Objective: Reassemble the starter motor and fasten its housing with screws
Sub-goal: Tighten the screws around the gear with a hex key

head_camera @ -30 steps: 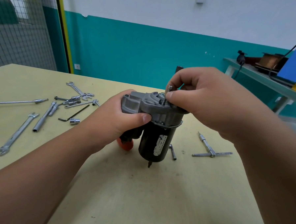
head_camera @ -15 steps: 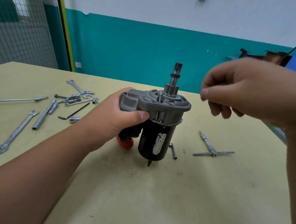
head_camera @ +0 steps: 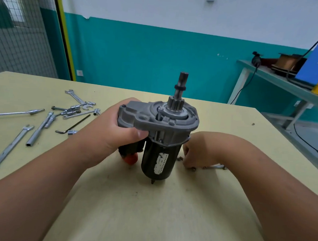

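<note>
The starter motor (head_camera: 158, 157) stands upright on the table, black body below, grey housing (head_camera: 154, 120) and geared shaft (head_camera: 180, 90) on top. My left hand (head_camera: 120, 133) grips the housing's left side, thumb on its front edge. One long screw (head_camera: 158, 118) sits in the housing beside the shaft. My right hand (head_camera: 195, 155) is down on the table right of the motor, fingers curled over another long screw (head_camera: 179, 159) whose ends peek out. A T-handle wrench (head_camera: 214, 167) lies partly hidden under that hand.
Several spanners, sockets and a hex key (head_camera: 73, 125) lie scattered on the left of the yellow table (head_camera: 149, 212). A long open-end spanner (head_camera: 9, 149) lies near the left edge. A side bench (head_camera: 285, 84) with equipment stands at the right, beyond the table.
My right hand left the top of the housing, swung right, then dropped to the table onto the loose screw. The left hand and motor have stayed put.
</note>
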A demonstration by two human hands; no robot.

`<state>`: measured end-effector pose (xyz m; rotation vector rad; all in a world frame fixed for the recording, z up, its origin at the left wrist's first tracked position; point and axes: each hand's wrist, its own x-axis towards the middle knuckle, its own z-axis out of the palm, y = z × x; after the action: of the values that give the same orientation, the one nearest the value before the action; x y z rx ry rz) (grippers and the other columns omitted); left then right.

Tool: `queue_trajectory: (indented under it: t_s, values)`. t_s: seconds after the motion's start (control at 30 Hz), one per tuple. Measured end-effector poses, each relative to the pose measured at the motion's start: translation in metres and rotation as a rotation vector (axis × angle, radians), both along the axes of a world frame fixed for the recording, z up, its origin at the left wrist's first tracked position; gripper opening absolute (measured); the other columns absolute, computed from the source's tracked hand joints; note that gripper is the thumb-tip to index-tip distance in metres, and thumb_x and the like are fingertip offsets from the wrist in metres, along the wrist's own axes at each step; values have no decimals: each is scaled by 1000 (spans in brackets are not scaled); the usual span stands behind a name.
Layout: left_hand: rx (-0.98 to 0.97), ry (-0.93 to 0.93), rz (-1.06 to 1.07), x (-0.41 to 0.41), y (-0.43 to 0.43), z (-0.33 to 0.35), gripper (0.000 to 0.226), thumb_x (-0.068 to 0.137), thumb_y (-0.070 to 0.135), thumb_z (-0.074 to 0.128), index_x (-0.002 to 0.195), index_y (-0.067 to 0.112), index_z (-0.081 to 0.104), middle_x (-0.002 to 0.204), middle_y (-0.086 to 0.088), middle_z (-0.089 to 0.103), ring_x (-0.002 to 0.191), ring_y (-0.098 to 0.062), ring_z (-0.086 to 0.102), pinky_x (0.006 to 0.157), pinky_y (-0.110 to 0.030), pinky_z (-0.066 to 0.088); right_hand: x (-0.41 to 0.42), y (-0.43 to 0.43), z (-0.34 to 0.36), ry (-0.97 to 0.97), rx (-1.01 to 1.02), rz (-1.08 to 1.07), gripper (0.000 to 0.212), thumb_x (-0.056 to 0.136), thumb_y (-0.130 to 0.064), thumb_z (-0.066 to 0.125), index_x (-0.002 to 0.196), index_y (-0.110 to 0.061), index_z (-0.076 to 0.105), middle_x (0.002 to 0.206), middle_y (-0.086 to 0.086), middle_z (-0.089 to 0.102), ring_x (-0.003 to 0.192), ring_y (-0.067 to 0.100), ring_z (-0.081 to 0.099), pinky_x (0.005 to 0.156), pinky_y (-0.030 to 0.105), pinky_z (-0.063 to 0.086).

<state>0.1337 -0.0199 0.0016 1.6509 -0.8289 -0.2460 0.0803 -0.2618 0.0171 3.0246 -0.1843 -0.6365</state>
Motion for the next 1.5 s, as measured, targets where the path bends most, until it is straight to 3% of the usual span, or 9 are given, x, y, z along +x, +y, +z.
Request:
queue_trajectory:
  t_s: [0.2,0.3,0.47,0.6,0.73,0.9,1.03,1.13,1.5]
  values:
    - [41,-16,-27,-2,1,4,50,69,52,86,112,34,69,115,-3,74,111,-22,70,98,-49,55,2,-24,24,-164,185,-132,20,100,-32,63,97,-15,73,76,-2,78,67,13,73,64,28,59]
    - [32,9,-47,-3,2,5,63,63,66,90,113,35,69,118,-4,74,114,-25,69,98,-52,54,-5,-41,50,-411,288,-126,11,99,-26,63,90,-23,68,67,-7,74,59,10,69,53,25,52]
    - [11,83,-78,-1,4,2,76,57,69,93,120,35,68,128,-7,71,125,-32,64,110,-65,46,-28,-54,89,-789,609,-76,13,96,-21,72,84,-24,73,68,-6,71,57,11,67,57,29,55]
    - [21,99,-68,-1,4,2,74,57,67,93,120,36,68,129,-6,71,126,-31,64,110,-63,45,-57,-40,115,-707,920,156,18,91,-11,76,84,-27,82,68,1,71,63,15,70,60,22,57]
    - [24,92,-64,1,3,0,57,64,48,86,118,39,69,126,-5,71,123,-30,65,111,-64,46,-69,-21,118,-621,768,287,11,81,-33,72,88,-36,80,74,-5,75,68,14,75,63,27,61]
    - [20,99,-59,0,3,1,57,62,47,84,117,39,69,125,-5,71,122,-31,65,110,-62,47,-72,-8,121,-609,521,275,15,76,-46,60,79,-43,75,74,-27,72,67,-5,71,61,20,46]
    - [29,90,-70,0,3,1,55,62,46,82,115,41,70,121,-2,72,118,-24,67,108,-53,50,-71,-6,120,-620,422,312,15,78,-46,58,79,-42,72,75,-35,69,69,-9,70,53,10,47]
    - [27,95,-69,-1,3,1,56,62,44,82,116,40,69,122,-2,72,120,-25,67,109,-55,49,-69,0,116,-626,387,346,10,85,-39,64,79,-43,71,74,-40,65,72,-12,66,61,1,43]
    - [48,108,-47,-1,3,2,64,62,50,88,121,38,67,129,-6,69,127,-31,62,114,-65,42,-67,1,110,-617,297,377,16,92,-30,70,82,-39,62,96,-47,55,88,-17,56,64,0,40]
